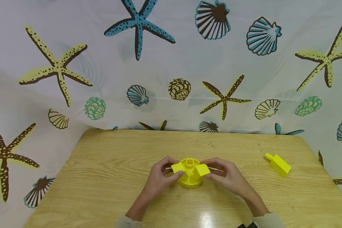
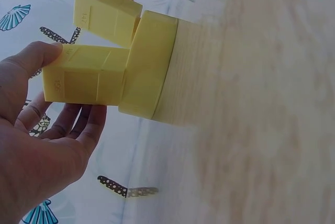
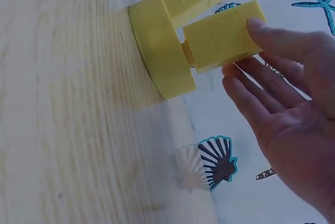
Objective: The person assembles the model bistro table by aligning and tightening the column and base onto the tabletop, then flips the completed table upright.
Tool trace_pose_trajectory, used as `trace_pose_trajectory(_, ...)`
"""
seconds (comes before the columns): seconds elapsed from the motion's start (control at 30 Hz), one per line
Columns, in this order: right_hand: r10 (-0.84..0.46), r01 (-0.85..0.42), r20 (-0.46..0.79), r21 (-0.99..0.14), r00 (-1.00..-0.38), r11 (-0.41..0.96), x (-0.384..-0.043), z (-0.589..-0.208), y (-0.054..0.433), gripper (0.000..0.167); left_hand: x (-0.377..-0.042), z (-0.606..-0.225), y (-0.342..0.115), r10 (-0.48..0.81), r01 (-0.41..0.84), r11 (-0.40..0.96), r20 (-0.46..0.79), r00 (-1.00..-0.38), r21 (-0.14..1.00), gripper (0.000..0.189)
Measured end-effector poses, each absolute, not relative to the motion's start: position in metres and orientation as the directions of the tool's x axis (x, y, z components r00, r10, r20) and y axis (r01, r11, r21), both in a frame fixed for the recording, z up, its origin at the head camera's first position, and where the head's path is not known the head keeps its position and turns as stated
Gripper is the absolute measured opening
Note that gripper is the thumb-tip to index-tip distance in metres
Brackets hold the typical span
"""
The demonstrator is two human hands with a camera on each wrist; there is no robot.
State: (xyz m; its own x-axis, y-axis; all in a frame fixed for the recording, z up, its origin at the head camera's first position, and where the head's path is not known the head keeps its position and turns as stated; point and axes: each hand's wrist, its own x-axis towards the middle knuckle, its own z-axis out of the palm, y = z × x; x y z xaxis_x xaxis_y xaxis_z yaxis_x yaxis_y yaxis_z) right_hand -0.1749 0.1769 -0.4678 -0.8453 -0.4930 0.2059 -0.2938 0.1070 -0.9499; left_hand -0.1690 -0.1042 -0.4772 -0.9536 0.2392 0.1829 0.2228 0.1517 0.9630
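A round yellow base (image 1: 190, 184) stands on the table in front of me, an open round socket (image 1: 189, 162) showing at its far side. Two yellow rectangular blocks rise from it. My left hand (image 1: 159, 178) grips the left block (image 2: 78, 77), thumb on one face and fingers behind; its lower end meets the base. The right block (image 3: 222, 38) is pinched between thumb and fingers of my right hand (image 1: 231, 178). A short narrow neck (image 3: 187, 54) shows between that block and the base, and the block leans slightly outward.
Another yellow block (image 1: 280, 165) with a ridged peg lies on its side at the right of the wooden table (image 1: 111, 177). A white cloth (image 1: 165, 66) printed with shells and starfish hangs behind the table's far edge and along its sides.
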Motion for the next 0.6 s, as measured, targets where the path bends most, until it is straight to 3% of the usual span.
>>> trace_pose_trajectory(0.3,-0.465,-0.318,0.224,-0.938,-0.857,0.134,-0.173,-0.467,0.177,0.036,-0.169,-0.475,-0.105,0.236,0.21,0.149,0.171,-0.956,0.966,0.026)
trace_pose_trajectory(0.6,-0.379,-0.36,0.252,-0.899,-0.891,0.249,-0.172,-0.468,0.163,0.039,-0.169,-0.477,-0.105,0.234,0.209,0.146,0.172,-0.957,0.967,0.026)
